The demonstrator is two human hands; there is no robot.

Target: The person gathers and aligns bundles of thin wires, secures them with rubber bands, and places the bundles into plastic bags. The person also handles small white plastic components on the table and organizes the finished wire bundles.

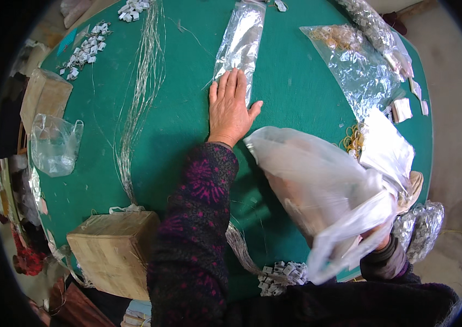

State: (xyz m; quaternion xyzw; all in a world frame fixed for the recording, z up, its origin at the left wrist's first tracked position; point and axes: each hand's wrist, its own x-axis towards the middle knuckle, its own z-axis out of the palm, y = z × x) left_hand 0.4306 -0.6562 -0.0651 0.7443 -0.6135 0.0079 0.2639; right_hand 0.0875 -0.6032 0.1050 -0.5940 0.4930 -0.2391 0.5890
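Presently, left hand (231,111) lies palm down, its fingers straight and nearly side by side, thumb out to the right; they cover the near end of a clear plastic sleeve (240,41), flat at the far middle of the green table (291,92). Right hand (382,243) at the handle end of a translucent white bag (318,169), right of centre; bag film hides its fingers, so cannot tell whether they pinch. Bag's far end near the left wrist. Yellow rubber bands (353,140) just beyond the bag, to the right. Left side: a long bundle of silvery strands (146,71), a cluster of small white pieces (85,54), a clear handled bag (56,144). Cardboard box (105,240) at near left.
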